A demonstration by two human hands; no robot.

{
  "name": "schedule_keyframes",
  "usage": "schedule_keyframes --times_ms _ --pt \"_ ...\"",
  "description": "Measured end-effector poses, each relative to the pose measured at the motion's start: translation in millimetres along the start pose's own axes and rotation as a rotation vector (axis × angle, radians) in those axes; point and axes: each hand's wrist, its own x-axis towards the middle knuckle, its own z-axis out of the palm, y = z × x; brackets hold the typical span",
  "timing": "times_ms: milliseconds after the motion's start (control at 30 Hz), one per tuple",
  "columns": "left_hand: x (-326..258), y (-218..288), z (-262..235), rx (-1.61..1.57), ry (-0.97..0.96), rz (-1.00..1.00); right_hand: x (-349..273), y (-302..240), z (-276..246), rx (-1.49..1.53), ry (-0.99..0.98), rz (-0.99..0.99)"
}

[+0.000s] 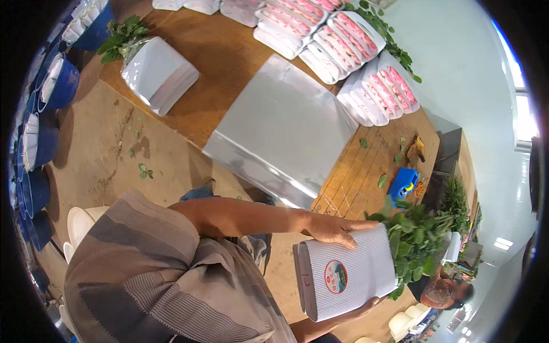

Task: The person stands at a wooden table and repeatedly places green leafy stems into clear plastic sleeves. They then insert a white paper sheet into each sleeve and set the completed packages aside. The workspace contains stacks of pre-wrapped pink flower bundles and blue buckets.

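I hold a bunch of flowers wrapped in white ribbed cardboard [349,277] with a round sticker on it. Green leafy stems [414,240] stick out of its right end. My left hand [334,228] lies flat on the upper edge of the wrap. My right hand [366,308] supports it from below, with only the fingertips showing. The bunch hangs over the floor beside the wooden table [229,57].
On the table lie a stack of shiny silver sheets [283,131], several wrapped bunches of pink roses [343,40], another white-wrapped bunch [157,71] and a small blue tool [403,183]. Blue buckets [57,86] line the left side. Another person [443,291] is at the lower right.
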Motion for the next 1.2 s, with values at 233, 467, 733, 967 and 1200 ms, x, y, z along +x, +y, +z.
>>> schedule_keyframes --times_ms 233,467,733,967,1200 --pt "-97 -19 -1 -0.586 -0.008 -0.236 -52 -51 28 -0.371 -0.179 -0.260" --pt "-176 -39 -19 -1.181 0.217 0.303 -18 -93 193 -0.591 -0.776 -0.761" --pt "-222 -101 -45 -1.317 1.035 0.010 36 -13 362 -1.001 -1.256 -0.678" --pt "-231 -86 -38 -1.238 1.226 -0.144 31 5 397 -1.029 -1.363 -0.673" --pt "-239 -88 -52 -1.162 1.333 -0.214 20 10 408 -1.033 -1.333 -0.710"
